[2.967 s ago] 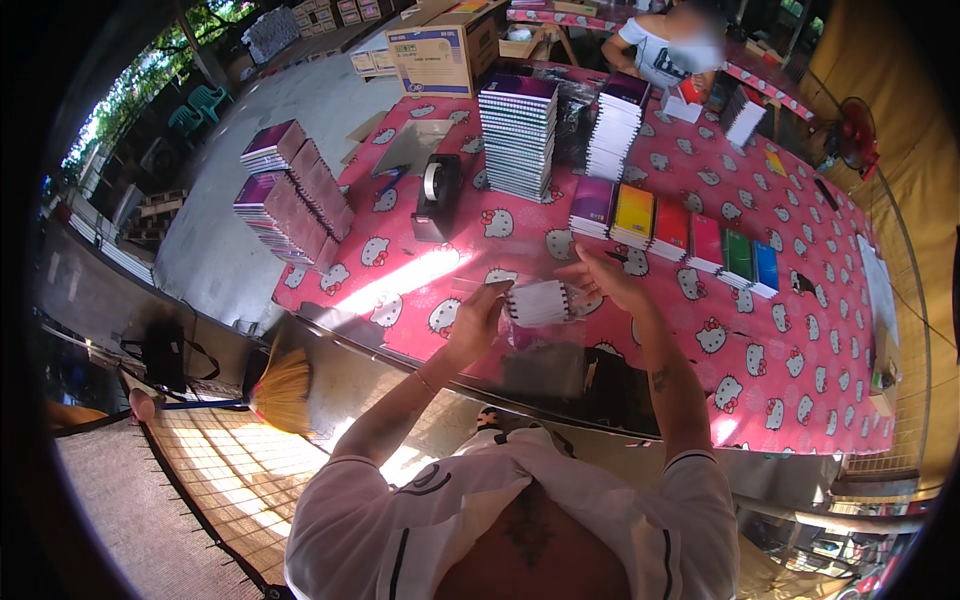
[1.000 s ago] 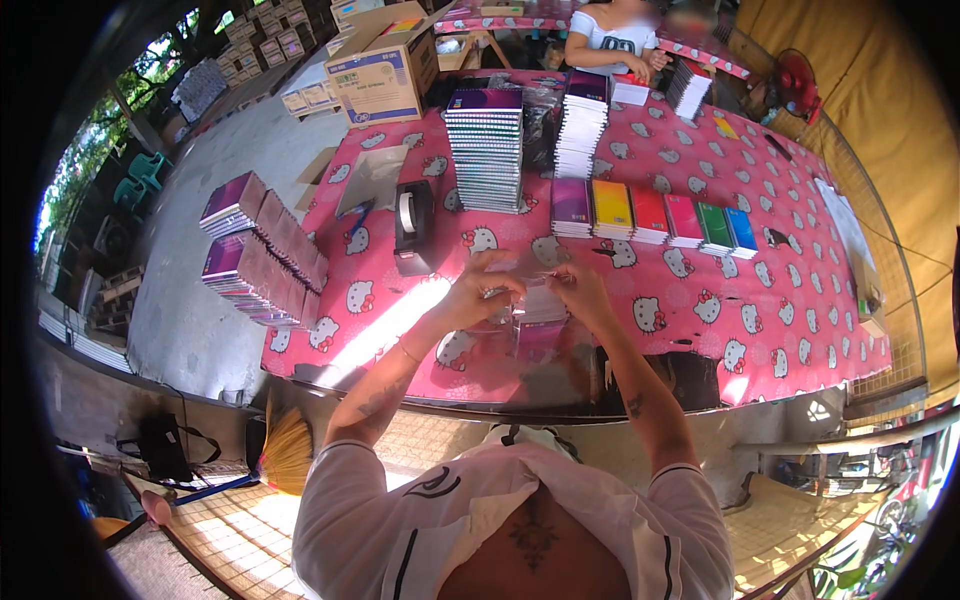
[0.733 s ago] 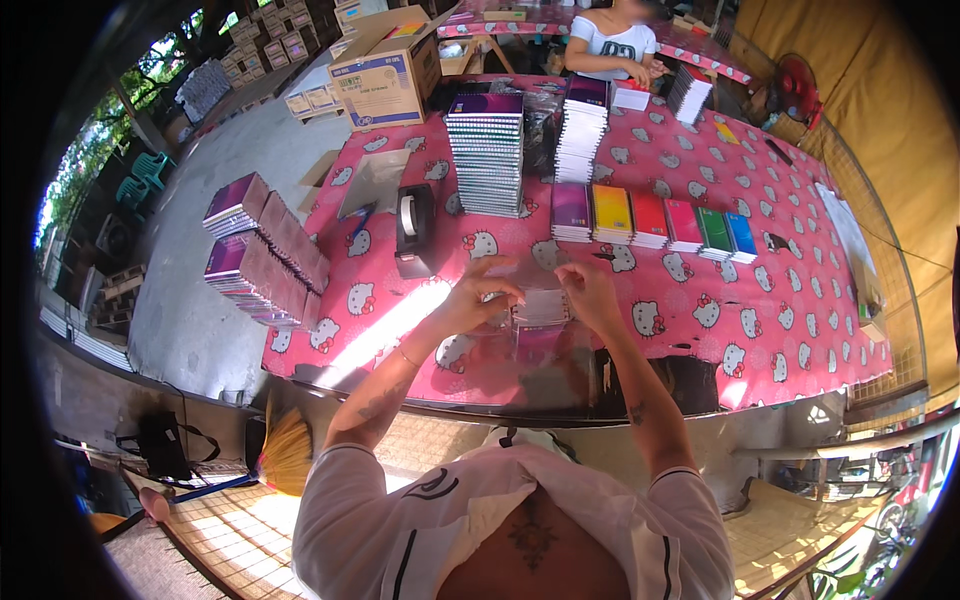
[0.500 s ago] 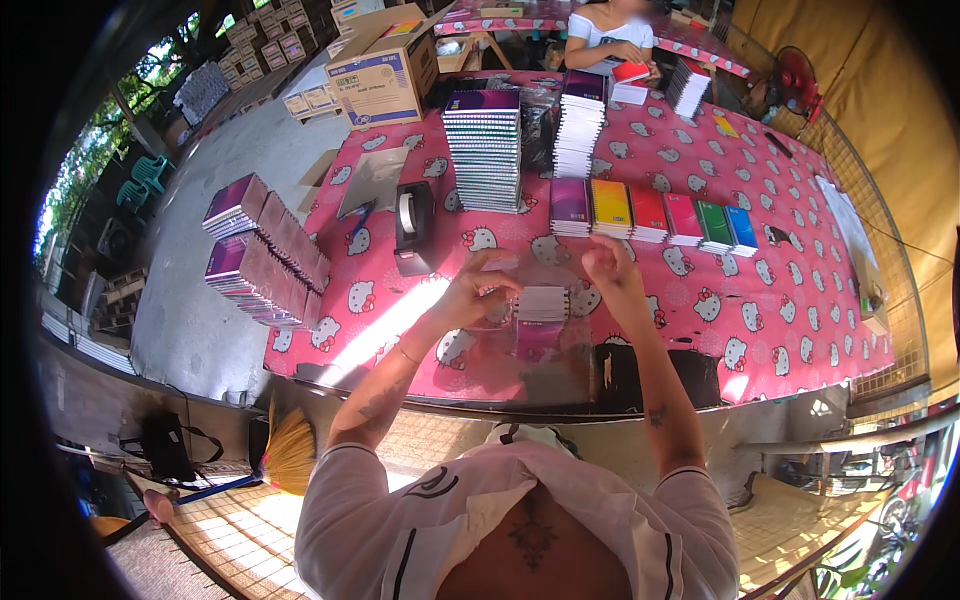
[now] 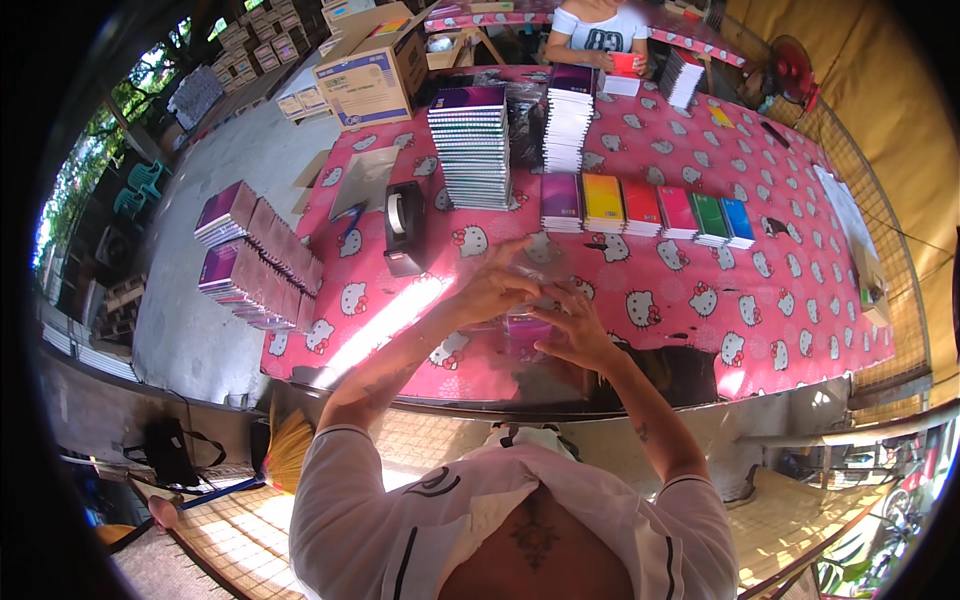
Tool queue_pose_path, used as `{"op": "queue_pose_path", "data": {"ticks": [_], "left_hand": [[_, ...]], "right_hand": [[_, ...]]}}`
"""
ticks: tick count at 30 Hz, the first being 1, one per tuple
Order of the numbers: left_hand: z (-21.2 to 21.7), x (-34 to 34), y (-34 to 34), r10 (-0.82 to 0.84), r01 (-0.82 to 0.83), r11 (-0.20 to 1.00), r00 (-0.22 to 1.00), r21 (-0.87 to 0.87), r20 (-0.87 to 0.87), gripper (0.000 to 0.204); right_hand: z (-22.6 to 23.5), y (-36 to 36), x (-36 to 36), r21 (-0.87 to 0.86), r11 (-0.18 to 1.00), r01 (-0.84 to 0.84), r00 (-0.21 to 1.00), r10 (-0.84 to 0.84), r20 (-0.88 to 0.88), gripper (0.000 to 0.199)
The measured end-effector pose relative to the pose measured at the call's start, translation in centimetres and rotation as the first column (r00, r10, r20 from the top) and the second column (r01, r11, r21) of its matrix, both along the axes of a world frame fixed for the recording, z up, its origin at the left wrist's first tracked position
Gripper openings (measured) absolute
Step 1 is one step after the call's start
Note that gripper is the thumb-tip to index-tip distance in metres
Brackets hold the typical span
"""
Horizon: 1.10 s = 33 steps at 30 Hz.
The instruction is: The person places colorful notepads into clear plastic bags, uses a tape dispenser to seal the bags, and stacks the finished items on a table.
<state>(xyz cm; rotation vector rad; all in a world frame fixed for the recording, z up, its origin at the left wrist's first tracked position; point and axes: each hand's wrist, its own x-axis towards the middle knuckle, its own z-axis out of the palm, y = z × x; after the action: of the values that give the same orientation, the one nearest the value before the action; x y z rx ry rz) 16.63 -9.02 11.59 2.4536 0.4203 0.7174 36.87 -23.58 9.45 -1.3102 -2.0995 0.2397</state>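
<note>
A small purple notebook [image 5: 524, 340] lies in front of me at the near part of the table, mostly covered by my hands. Shiny clear plastic [image 5: 545, 262] surrounds it, and its edges are hard to make out. My left hand [image 5: 492, 292] is over the notebook's far left side, thumb and fingers closed on the plastic. From the right my right hand [image 5: 574, 328] reaches across the notebook, fingers bent and pinching at the plastic beside the left fingertips. A black tape dispenser [image 5: 404, 235] stands left of my hands.
Beyond my hands stand a row of notebook piles in several colours [image 5: 624, 206] and two tall notebook stacks [image 5: 470, 150]. Purple notebook bundles [image 5: 255, 258] sit at the left edge. A cardboard box [image 5: 368, 85] stands behind. Across the table a person [image 5: 598, 35] handles a red notebook.
My right hand has come down and left, over the notebook and close to my left hand. The left hand has shifted slightly right. The person opposite has moved the red notebook.
</note>
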Motion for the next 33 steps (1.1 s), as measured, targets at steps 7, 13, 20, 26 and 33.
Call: {"op": "queue_pose_path", "data": {"ticks": [7,13,20,26,33], "left_hand": [[0.0,1.4,-1.2,0.185,-0.174,0.964,0.982,-0.202,0.039,0.075],[-2.7,-1.6,0.9,0.101,-0.054,0.556,0.995,-0.83,0.002,0.072],[-3.3,-3.8,-0.1,0.047,-0.052,0.912,0.999,-0.407,-0.021,0.052],[1.6,-2.8,-5.3,0.13,-0.104,0.888,0.991,0.447,-0.028,0.038],[1.3,-2.0,-5.0,0.213,-0.214,0.975,0.977,0.063,0.018,0.031]], "right_hand": [[-0.3,0.0,-0.2,-0.097,0.995,-0.016,0.993,0.005,-0.116,0.053],[0.3,5.0,-0.5,-0.454,0.891,-0.009,0.673,-0.33,-0.662,0.044],[1.8,4.3,0.0,-0.352,0.925,-0.146,0.86,-0.057,-0.506,0.051],[1.0,2.4,0.6,0.071,0.997,0.012,0.988,-0.001,-0.155,0.035],[1.6,3.5,0.7,0.009,0.999,-0.046,0.99,0.047,-0.134,0.027]]}}
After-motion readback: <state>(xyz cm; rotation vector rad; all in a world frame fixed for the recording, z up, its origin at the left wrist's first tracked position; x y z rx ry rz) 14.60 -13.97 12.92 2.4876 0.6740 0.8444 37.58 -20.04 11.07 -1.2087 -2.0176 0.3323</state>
